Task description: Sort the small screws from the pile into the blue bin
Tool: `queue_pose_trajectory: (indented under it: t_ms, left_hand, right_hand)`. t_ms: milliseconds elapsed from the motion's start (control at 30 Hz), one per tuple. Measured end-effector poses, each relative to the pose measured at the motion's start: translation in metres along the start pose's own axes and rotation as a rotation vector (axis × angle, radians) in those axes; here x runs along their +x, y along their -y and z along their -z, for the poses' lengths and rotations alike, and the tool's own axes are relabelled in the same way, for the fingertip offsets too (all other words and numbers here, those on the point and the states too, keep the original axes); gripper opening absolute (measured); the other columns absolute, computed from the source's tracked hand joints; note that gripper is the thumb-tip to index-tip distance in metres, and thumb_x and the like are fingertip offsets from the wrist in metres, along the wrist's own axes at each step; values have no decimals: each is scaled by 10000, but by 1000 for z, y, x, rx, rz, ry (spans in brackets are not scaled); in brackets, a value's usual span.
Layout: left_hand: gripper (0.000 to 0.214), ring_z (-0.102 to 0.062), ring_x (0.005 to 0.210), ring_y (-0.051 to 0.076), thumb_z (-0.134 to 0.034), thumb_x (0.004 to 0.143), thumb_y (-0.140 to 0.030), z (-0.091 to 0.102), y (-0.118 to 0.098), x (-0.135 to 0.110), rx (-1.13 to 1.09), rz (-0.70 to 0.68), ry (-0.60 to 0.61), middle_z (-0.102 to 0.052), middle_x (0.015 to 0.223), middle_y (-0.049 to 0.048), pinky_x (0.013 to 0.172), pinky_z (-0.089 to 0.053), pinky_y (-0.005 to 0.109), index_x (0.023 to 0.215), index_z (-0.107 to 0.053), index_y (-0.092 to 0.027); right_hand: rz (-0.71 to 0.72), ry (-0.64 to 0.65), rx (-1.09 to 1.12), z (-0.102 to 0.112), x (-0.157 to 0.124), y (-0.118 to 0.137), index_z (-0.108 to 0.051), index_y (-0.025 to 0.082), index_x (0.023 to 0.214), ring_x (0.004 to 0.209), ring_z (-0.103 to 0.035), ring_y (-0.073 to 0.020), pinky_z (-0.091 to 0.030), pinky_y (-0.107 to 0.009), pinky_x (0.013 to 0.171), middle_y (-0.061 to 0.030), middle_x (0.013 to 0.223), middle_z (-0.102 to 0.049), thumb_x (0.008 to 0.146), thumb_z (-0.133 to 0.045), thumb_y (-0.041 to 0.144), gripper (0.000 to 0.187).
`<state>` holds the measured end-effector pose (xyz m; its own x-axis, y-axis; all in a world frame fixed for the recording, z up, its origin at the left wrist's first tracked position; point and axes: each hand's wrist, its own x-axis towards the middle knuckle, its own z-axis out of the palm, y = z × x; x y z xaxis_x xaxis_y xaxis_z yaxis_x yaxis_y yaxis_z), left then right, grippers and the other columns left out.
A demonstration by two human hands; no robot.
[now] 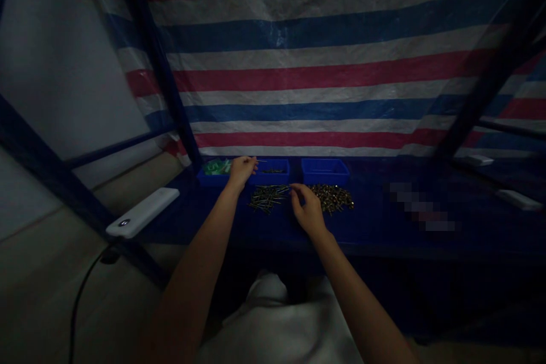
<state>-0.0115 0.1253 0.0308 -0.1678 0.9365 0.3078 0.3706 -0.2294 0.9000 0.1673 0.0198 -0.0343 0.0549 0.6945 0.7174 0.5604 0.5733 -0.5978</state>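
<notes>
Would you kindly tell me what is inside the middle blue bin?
Small dark pieces lie in the middle blue bin; the left hand and front wall hide part of its inside.

You have one view, taken from your own head, above the near side of the counter (371, 224). It faces forward and down: your lap (298, 327) lies at the near edge, your forearms (202, 261) stretch away from the lens, and a striped sheet (298, 79) closes the far side. The field is wide, reaching from the left post (160, 62) to the right post (482, 82) and beyond.
</notes>
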Motion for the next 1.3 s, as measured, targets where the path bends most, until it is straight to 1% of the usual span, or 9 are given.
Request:
queue_pose_trajectory:
  t_ms: [133, 233, 300, 433, 600, 800, 967, 1167, 1300]
  left_hand:
    - [292, -441, 362, 94, -512, 747, -340, -12, 14, 6, 155, -50, 28, -550, 455, 1, 438, -334, 220, 523, -557, -157]
    - [296, -457, 385, 102, -506, 744, -394, -13, 22, 4, 146, -89, 47, -564, 473, 2, 458, -347, 219, 576, -574, -159]
    - [277, -481, 420, 108, -501, 744, -402, -10, 25, -2, 91, -108, 16, -578, 511, 3, 476, -364, 217, 658, -595, -156]
    - [274, -534, 521, 119, -490, 754, -395, 1, 32, -24, -7, -147, -122, -580, 573, 9, 531, -398, 213, 782, -607, -149]
    - [270, -561, 584, 118, -470, 771, -377, 12, 48, -58, -63, -114, -271, -589, 618, 12, 577, -412, 210, 841, -595, -148]
    - [194, -546, 555, 107, -477, 762, -280, 11, 55, -72, 59, -117, -230, -572, 598, -4, 574, -407, 203, 852, -592, -152]
    - [183, -535, 542, 101, -468, 766, -254, 10, 55, -72, 124, -154, -236, -576, 598, -7, 573, -409, 203, 858, -596, -161]
    - [187, -534, 547, 104, -467, 754, -227, 10, 61, -71, 147, -150, -224, -581, 605, -7, 570, -402, 205, 871, -599, -164]
    - [192, -541, 562, 108, -464, 749, -223, 10, 63, -70, 156, -151, -217, -592, 621, 0, 592, -408, 214, 869, -602, -164]
  right_hand:
    - [-9, 8, -16, 0, 0, -1, -569, 198, 995, 877, -595, -171, -466, -307, 799, -67, 945, -634, 845, -389, 211, 235]
    - [-9, 16, -24, -2, 1, -2, -565, 192, 1006, 882, -594, -171, -466, -307, 802, -69, 948, -633, 845, -390, 210, 238]
    - [-11, 30, -35, -3, 1, -4, -564, 195, 1012, 887, -592, -172, -464, -310, 807, -68, 952, -632, 844, -395, 208, 239]
    - [2, 95, -69, -8, 1, -8, -566, 180, 1012, 891, -584, -179, -452, -323, 829, -80, 951, -631, 837, -415, 199, 231]
    - [69, 262, -131, -15, 3, -4, -585, 169, 966, 899, -565, -185, -429, -328, 839, -82, 943, -629, 827, -480, 216, 180]
    - [105, 551, -316, -24, 14, 6, -585, 180, 1009, 972, -538, -166, -388, -292, 853, -71, 1000, -614, 838, -496, 216, 195]
    - [218, 724, -508, -25, 25, 12, -597, 175, 980, 942, -546, -168, -377, -270, 820, -72, 976, -619, 852, -448, 167, 196]
    - [442, 806, -771, -25, 33, 32, -596, 121, 924, 888, -568, -203, -369, -307, 762, -114, 930, -637, 845, -395, 86, 218]
    - [592, 859, -863, -26, 34, 40, -601, 98, 899, 859, -585, -213, -359, -326, 757, -133, 892, -649, 849, -396, 86, 211]
